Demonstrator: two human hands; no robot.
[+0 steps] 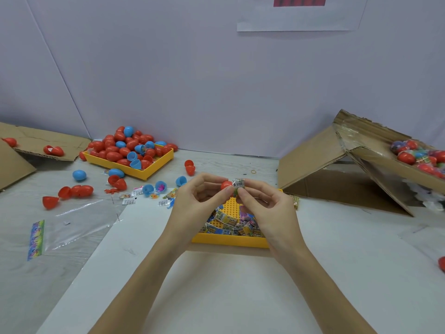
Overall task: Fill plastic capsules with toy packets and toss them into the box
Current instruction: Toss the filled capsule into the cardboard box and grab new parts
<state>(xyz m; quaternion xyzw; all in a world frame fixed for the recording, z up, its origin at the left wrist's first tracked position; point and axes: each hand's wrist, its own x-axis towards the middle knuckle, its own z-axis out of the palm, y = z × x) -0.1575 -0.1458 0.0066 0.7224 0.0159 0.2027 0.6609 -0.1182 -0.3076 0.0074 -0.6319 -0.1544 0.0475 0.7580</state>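
The table (228,297) is pale, its near part covered by a white sheet (168,273). Taking the near yellow tray (228,241) of packets as the landmark: a second yellow tray (134,171), heaped with red and blue capsules, sits far to its left and farther back. Between the two lie loose capsule halves (79,175), small packets (128,201) and a rubber band (253,171). Left of the near tray lie clear plastic bags (72,227). To its right rests a tilted cardboard box (349,169); far left, flattened cardboard (36,143).
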